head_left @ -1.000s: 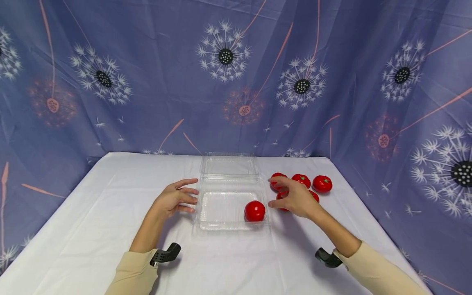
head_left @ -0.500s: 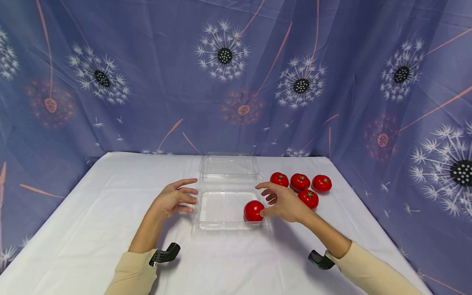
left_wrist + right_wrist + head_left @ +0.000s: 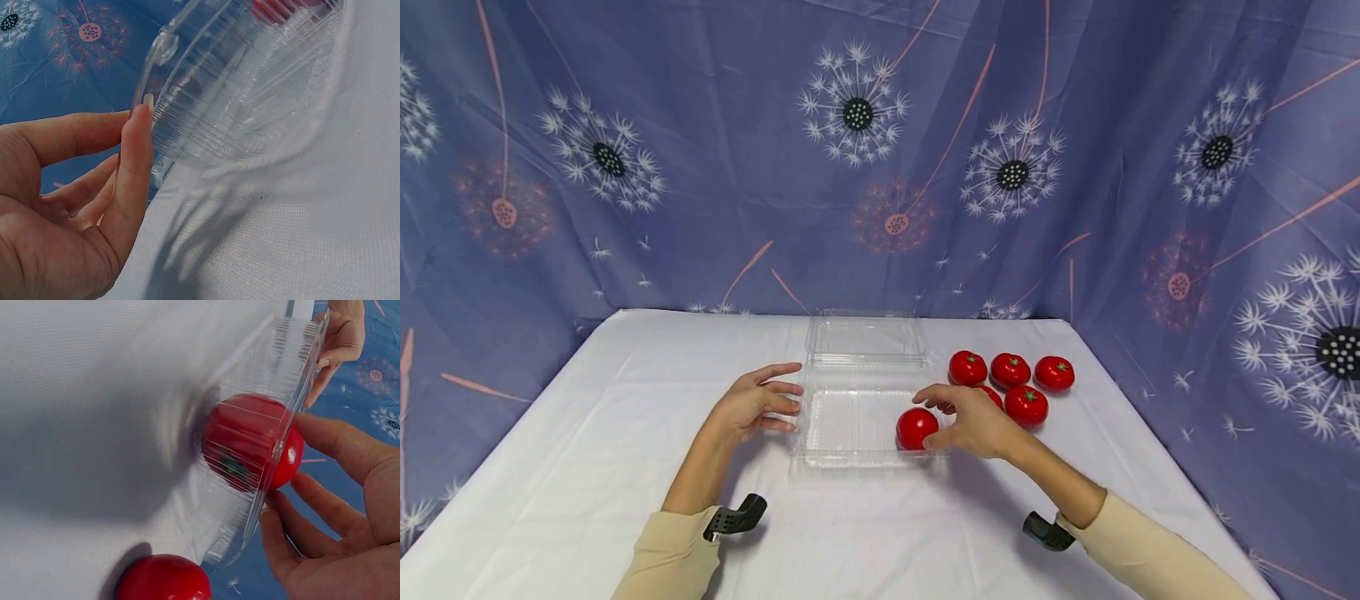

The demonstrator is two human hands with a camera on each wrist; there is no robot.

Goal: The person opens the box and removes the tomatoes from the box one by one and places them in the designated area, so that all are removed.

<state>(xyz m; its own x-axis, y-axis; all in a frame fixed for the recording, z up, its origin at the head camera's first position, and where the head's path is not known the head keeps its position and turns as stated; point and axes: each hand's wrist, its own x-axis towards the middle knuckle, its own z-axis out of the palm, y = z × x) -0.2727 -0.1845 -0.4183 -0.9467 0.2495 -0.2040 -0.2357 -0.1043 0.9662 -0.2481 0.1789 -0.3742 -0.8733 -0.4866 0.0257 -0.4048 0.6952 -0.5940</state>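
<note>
A clear plastic clamshell box (image 3: 842, 421) lies unfolded on the table, its lid (image 3: 868, 337) laid back at the far side. One red tomato (image 3: 913, 427) sits in the right part of its tray. My left hand (image 3: 748, 408) is at the tray's left edge; the left wrist view shows thumb and index finger pinching the rim (image 3: 142, 94). From the right, my right hand (image 3: 973, 425) curves its thumb and fingers round the tomato. The right wrist view shows an index fingertip against the tomato (image 3: 250, 440) and the thumb close by the rim.
Several more red tomatoes, one of them (image 3: 1026, 406) nearest the front, lie grouped to the right of the box; one is partly hidden behind my right hand. A white cloth (image 3: 587, 467) covers the table. A blue dandelion-print curtain (image 3: 737, 167) hangs behind and at both sides.
My right hand has moved left from beside the loose tomatoes and lowered to the tomato in the tray, thumb and fingers closing on it. The left hand and the box have stayed put.
</note>
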